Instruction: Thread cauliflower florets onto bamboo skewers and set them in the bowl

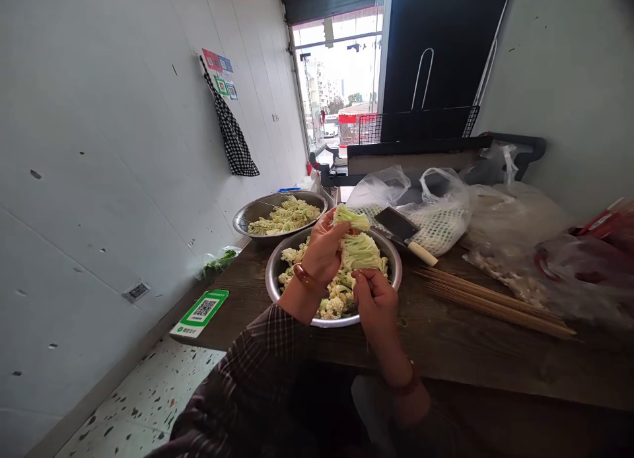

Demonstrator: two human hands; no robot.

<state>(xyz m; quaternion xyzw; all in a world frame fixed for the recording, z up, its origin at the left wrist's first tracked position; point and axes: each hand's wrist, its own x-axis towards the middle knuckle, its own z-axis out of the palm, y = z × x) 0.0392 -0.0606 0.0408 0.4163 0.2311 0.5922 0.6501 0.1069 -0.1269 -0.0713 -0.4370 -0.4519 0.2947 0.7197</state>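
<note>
Greenish cauliflower [364, 251] between left hand [321, 248] above, right hand [378, 301] below.

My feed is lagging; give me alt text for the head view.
The left hand holds pale green cauliflower pieces over a round silver metal bowl, with the right hand pinched at their lower end. Behind stands a second round metal bowl of cauliflower; a dark-bladed cleaver and thin tan wooden sticks are at right.

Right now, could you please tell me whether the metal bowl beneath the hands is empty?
The bowl is not empty: cauliflower pieces show inside it; I cannot tell how deep.
</note>
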